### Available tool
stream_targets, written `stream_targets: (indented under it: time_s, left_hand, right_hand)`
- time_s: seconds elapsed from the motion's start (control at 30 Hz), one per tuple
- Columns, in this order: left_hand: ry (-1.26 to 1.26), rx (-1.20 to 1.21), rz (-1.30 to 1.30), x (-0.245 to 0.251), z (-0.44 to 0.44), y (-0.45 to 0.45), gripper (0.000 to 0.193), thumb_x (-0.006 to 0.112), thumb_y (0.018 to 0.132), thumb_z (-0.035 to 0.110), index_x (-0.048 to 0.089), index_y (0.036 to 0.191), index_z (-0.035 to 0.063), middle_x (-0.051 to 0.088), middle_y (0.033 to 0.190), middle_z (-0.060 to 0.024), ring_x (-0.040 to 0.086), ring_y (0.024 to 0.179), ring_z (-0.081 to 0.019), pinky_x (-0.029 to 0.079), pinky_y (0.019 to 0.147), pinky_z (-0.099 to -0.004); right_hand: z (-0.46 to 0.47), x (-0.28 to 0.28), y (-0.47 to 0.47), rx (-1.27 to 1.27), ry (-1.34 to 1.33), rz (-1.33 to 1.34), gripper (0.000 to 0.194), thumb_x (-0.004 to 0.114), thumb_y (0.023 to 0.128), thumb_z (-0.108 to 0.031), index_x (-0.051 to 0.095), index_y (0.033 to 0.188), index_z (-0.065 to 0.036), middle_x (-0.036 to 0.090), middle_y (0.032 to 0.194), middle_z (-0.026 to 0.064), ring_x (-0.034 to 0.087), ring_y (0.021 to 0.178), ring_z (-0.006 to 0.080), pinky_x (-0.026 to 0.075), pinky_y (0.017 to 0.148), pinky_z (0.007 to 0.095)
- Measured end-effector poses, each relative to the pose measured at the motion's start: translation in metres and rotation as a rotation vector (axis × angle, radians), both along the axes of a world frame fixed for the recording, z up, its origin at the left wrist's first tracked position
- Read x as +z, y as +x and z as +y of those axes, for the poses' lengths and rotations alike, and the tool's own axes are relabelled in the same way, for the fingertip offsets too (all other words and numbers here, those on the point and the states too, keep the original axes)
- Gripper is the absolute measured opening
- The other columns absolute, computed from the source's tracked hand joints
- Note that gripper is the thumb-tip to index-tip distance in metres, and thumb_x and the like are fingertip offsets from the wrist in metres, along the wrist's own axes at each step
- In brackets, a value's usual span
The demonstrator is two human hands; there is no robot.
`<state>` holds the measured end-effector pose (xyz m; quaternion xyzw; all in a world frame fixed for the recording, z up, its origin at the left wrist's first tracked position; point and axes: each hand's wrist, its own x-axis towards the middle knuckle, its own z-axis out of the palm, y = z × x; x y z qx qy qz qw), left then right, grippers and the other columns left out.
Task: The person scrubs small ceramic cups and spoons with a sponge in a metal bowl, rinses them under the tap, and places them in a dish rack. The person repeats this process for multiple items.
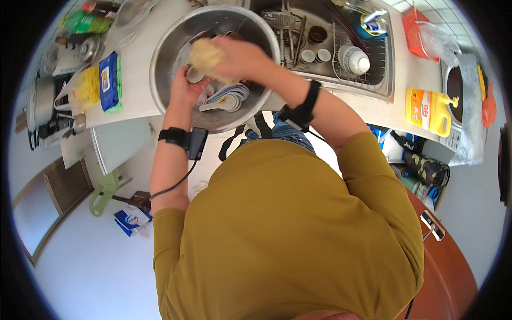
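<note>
Over a large stainless steel basin (259,110), my left hand (185,89) holds a small white cup (195,75) between thumb and fingers. My right hand (242,59) grips a pale yellow scrubbing pad or cloth (208,58), blurred, just above the cup. Several white ceramic spoons (228,102) lie stacked at the bottom of the basin, below my hands. Dark brown items beyond the pad are partly hidden by it and by my right hand.
Right of the basin, a steel sink holds two white cups (307,56), a brown cup (317,34), utensils (283,22) and a wire rack (374,66) with white bowls (354,60). A yellow detergent jug (428,112) stands rightward. Blue-packed wipes (109,82) lie left.
</note>
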<state>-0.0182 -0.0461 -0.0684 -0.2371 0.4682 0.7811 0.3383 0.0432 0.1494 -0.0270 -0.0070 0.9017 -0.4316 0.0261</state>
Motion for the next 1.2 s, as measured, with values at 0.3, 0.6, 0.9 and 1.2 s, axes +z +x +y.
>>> stream_targets:
  time_s: [0.3,0.6,0.9,1.2]
  left_hand:
    - [0.151,0.2,-0.116,0.009,0.008,0.005,0.037,0.038,0.095,0.025,0.048,0.126,0.0068,0.053,0.13,-0.0108,0.05,0.12,-0.0302,0.04,0.103,-0.0489]
    - [0.123,0.303,0.089,-0.014,0.021,0.009,0.036,0.04,0.096,0.026,0.048,0.121,0.001,0.054,0.122,-0.0145,0.055,0.109,-0.031,0.047,0.092,-0.0487]
    - [0.069,0.324,0.14,-0.035,0.016,0.016,0.033,0.052,0.09,0.023,0.045,0.118,0.0055,0.054,0.11,-0.0125,0.059,0.096,-0.0273,0.053,0.075,-0.043]
    - [0.118,0.333,0.115,-0.041,0.007,0.02,0.038,0.053,0.093,0.027,0.04,0.124,0.0087,0.051,0.114,-0.0113,0.055,0.102,-0.0269,0.051,0.081,-0.0445]
  right_hand:
    - [-0.031,0.004,0.01,0.088,0.12,0.207,0.05,0.069,0.068,-0.034,0.057,0.112,-0.014,0.06,0.092,0.0145,0.061,0.086,0.0348,0.05,0.074,0.0418]
    - [-0.025,-0.004,0.011,0.06,0.152,0.269,0.059,0.067,0.069,-0.034,0.055,0.124,-0.018,0.055,0.116,0.0171,0.06,0.098,0.0351,0.05,0.081,0.041]
    - [-0.026,-0.013,0.01,0.227,-0.095,0.106,0.047,0.061,0.073,-0.023,0.061,0.12,-0.026,0.06,0.105,0.01,0.06,0.095,0.0307,0.049,0.081,0.0372]
    - [-0.018,-0.02,-0.001,0.233,-0.217,-0.057,0.043,0.058,0.074,-0.02,0.062,0.117,-0.02,0.064,0.108,0.0116,0.061,0.094,0.032,0.049,0.082,0.0381]
